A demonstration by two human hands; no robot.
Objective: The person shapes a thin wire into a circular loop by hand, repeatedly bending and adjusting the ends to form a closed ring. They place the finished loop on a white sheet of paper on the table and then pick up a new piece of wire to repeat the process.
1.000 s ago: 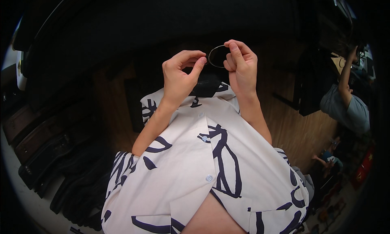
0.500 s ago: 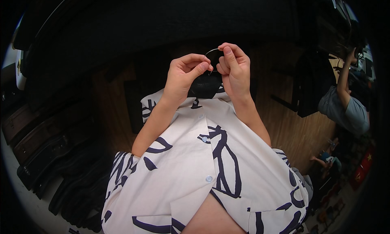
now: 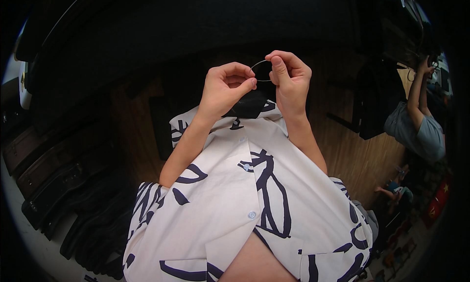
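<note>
A thin, pale wire, bent into a loop, spans the gap between my two hands in front of my chest. My left hand pinches it between thumb and fingertips on the loop's left side. On the right side, my right hand is closed on it, thumb pressed against the curled index finger. The upper part of the loop arches between the hands, and a lower strand runs beneath. The wire's ends are hidden or too fine to make out.
A large dark surface fills the area ahead. Wooden floor shows at both sides of me. Dark long cases stand in a row at lower left. At right, a person in a grey-blue top reaches forward, near a dark piece of furniture.
My right hand has shifted slightly right, and the wire loop between the hands looks wider. The left hand has stayed nearly in place, its fingers slightly re-set. The person at right has moved their arms.
</note>
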